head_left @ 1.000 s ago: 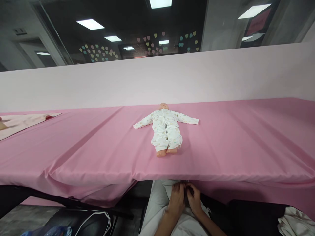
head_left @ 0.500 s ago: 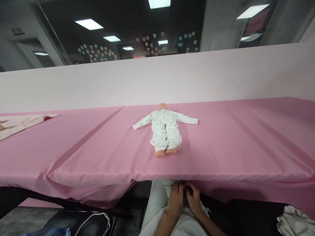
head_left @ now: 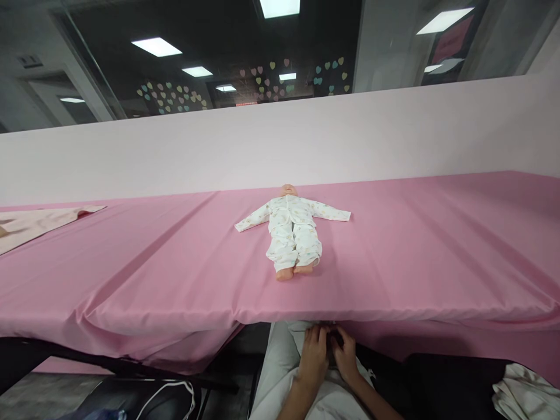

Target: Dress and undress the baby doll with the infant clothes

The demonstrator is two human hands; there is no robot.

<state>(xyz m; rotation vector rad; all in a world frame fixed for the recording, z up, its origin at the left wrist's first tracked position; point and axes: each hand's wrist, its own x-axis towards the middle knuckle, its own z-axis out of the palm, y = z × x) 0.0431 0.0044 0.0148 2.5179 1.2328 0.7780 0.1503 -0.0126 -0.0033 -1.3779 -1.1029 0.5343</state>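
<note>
A baby doll point(head_left: 292, 233) in a white printed sleepsuit lies on its back on the pink tablecloth point(head_left: 415, 251), arms spread, feet toward me. Both my hands rest in my lap below the table's front edge, well short of the doll. My left hand point(head_left: 314, 357) and my right hand point(head_left: 346, 357) touch each other, with fingers curled around a small dark thing point(head_left: 335, 339) that I cannot make out. The table edge hides the fingertips in part.
A pale peach cloth point(head_left: 39, 223) lies at the far left of the table. A low pale pink wall point(head_left: 280, 151) runs behind it. A white crumpled cloth point(head_left: 522, 392) sits at the lower right, and a dark bag with a white cord point(head_left: 153, 396) on the floor at left.
</note>
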